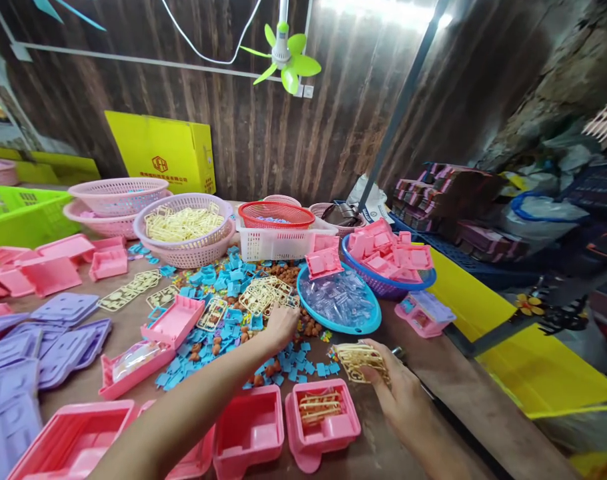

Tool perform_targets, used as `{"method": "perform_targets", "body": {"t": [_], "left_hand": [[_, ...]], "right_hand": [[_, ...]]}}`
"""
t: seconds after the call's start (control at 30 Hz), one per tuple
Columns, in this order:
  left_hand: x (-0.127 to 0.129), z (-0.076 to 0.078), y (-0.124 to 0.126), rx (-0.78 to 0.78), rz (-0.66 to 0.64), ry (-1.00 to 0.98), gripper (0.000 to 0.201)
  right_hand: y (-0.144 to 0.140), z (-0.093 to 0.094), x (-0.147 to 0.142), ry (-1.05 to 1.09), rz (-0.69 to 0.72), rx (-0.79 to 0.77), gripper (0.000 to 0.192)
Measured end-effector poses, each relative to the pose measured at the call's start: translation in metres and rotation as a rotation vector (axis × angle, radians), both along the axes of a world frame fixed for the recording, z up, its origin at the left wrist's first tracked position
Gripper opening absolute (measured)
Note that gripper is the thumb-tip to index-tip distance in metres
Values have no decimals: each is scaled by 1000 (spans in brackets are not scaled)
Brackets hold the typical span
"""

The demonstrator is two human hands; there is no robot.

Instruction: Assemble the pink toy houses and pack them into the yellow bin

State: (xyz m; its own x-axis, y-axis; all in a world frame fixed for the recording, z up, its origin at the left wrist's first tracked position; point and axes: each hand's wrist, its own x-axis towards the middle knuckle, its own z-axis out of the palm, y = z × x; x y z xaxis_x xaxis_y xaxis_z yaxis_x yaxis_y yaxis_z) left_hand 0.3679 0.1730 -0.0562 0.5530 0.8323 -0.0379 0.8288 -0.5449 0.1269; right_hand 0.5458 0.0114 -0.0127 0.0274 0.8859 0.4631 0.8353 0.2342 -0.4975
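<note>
My left hand (280, 325) reaches across the table into a heap of cream plastic frames (263, 295), fingers curled on them among blue plastic bits (223, 280) and small brown pieces (268, 369). My right hand (393, 383) holds a bunch of cream frames (358, 358) just above the table, beside a pink tray (321, 420) that has cream frames lying inside it. Another pink tray (248, 430) stands empty to its left.
A blue dish of clear parts (339, 300), a blue basket of pink pieces (388, 263), pink baskets (183, 230), a white crate (278, 243) and a yellow box (163, 153) stand behind. Purple lids (43, 347) and pink trays (73, 440) lie left. The table edge runs right.
</note>
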Motion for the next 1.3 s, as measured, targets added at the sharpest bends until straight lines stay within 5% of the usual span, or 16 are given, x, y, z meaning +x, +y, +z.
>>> {"method": "perform_targets", "body": {"t": [0.27,0.47,0.8,1.03,1.17,1.3], "left_hand": [[2,4,-1,-81,52,-78,27],[-17,24,0,-144,140,-261,13],[-76,67,-69,-421,117,-801,15],[-104,75,-100,-328,26,-811,25],[-120,73,-108,-587,29,-968,22],[-140,61,-117,-754,114,-1280,33]], "right_hand": [[3,-2,-5,28,-8,-24,31],[10,-8,0,177,-119,-100,43],[23,-4,-40,942,282,-464,51],[22,18,-86,751,597,-605,45],[26,18,-103,598,602,-595,33],[31,12,-109,710,555,-625,32]]}}
